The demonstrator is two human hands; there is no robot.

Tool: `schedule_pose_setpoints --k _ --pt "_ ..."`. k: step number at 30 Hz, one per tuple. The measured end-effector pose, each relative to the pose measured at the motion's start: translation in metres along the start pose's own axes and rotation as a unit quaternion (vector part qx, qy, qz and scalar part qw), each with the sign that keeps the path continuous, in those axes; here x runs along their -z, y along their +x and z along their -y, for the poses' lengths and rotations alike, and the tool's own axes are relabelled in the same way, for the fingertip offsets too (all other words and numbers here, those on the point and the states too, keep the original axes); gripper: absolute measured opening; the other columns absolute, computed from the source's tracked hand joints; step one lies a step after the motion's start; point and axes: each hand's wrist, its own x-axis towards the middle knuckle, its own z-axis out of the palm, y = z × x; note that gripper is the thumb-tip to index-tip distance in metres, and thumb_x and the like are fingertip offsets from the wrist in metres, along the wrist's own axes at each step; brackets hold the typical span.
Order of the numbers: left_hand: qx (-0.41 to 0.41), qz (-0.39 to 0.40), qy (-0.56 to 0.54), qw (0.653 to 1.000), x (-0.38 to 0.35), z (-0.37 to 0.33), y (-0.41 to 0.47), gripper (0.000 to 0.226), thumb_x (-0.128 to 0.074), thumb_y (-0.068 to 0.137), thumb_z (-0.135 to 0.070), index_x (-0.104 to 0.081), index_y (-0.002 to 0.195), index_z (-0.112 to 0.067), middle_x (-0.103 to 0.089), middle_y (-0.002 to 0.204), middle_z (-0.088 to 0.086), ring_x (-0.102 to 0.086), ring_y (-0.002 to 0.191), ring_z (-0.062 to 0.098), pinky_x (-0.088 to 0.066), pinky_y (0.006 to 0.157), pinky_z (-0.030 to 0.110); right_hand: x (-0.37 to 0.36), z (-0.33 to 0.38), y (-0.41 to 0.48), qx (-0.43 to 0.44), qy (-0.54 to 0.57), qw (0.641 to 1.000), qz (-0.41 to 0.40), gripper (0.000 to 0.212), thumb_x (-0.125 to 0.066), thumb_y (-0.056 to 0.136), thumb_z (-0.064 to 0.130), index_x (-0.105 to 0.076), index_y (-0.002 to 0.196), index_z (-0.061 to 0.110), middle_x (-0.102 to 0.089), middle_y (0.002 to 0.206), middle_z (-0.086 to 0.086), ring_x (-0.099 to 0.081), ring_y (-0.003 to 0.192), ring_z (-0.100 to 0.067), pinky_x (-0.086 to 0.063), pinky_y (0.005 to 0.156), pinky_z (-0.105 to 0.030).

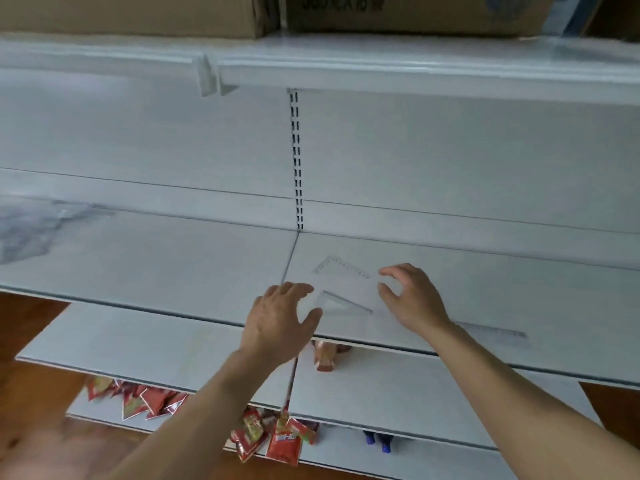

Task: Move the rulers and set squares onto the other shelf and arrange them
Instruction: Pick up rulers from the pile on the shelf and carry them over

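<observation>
Two clear plastic set squares lie on the white shelf point(485, 299). The far set square point(341, 270) rests flat near the shelf's left end. The near set square point(341, 303) lies between my hands. My left hand point(282, 320) touches its left corner, thumb on the plastic. My right hand point(412, 296) hovers at its right end with fingers curved and apart, holding nothing that I can make out. A clear ruler point(495, 332) lies along the shelf's front edge, to the right of my right wrist.
Cardboard boxes point(398, 12) stand on the top shelf. Below are two more white shelves, with red snack packets point(284, 441) on the lowest and a small brown object point(325, 358) on the one just under my hands. Wooden floor shows at the left.
</observation>
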Motion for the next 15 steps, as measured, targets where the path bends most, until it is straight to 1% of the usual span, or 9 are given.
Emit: schedule_pose_setpoints --k 2,5,7,9,12,15 --pt "0.038 -0.015 0.017 0.999 0.029 0.043 -0.016 0.043 -0.052 0.091 -0.045 -0.052 0.131 -0.028 -0.057 0.129 -0.009 -0.048 0.121 0.016 -0.035 0.101 0.030 -0.025 0.047 0.013 0.014 0.001 0.999 0.042 0.030 -0.059 0.089 0.029 -0.062 0.118 0.020 -0.058 0.124 0.002 -0.049 0.118 -0.019 -0.039 0.098 -0.029" --pt "0.096 -0.043 0.033 0.994 0.071 0.109 -0.046 0.042 -0.054 0.090 -0.046 -0.054 0.129 -0.028 -0.058 0.127 -0.007 -0.051 0.119 0.017 -0.038 0.099 0.030 -0.067 0.122 0.028 0.055 0.009 0.995 0.085 0.032 -0.056 0.091 0.032 -0.059 0.121 0.022 -0.054 0.128 0.004 -0.047 0.121 -0.017 -0.040 0.099 -0.030" --pt "0.147 -0.048 0.052 0.987 0.101 0.154 -0.073 0.043 -0.051 0.091 -0.049 -0.052 0.130 -0.030 -0.056 0.130 -0.009 -0.048 0.123 0.016 -0.036 0.101 0.029 -0.101 0.179 0.032 0.090 0.016 0.990 0.111 0.033 -0.055 0.091 0.032 -0.058 0.122 0.023 -0.053 0.130 0.004 -0.048 0.121 -0.016 -0.040 0.099 -0.030" --pt "0.178 -0.045 0.066 0.981 0.124 0.185 -0.093 0.045 -0.047 0.092 -0.051 -0.048 0.133 -0.032 -0.052 0.134 -0.010 -0.046 0.125 0.015 -0.037 0.102 0.030 -0.126 0.222 0.034 0.113 0.026 0.985 0.125 0.034 -0.055 0.091 0.032 -0.058 0.124 0.023 -0.053 0.131 0.004 -0.048 0.121 -0.016 -0.039 0.099 -0.029" --pt "0.245 -0.059 0.084 0.964 0.163 0.240 -0.136 0.046 -0.046 0.093 -0.051 -0.048 0.134 -0.031 -0.051 0.137 -0.010 -0.047 0.125 0.016 -0.039 0.103 0.033 -0.172 0.295 0.031 0.156 0.041 0.975 0.153 0.034 -0.056 0.091 0.032 -0.058 0.124 0.023 -0.053 0.131 0.004 -0.047 0.121 -0.016 -0.038 0.099 -0.028" --pt "0.306 -0.071 0.099 0.944 0.193 0.285 -0.167 0.046 -0.046 0.092 -0.051 -0.050 0.133 -0.032 -0.050 0.139 -0.009 -0.048 0.125 0.016 -0.040 0.103 0.034 -0.205 0.353 0.026 0.183 0.048 0.964 0.185 0.036 -0.055 0.091 0.033 -0.057 0.125 0.023 -0.052 0.131 0.004 -0.047 0.121 -0.015 -0.038 0.098 -0.028"
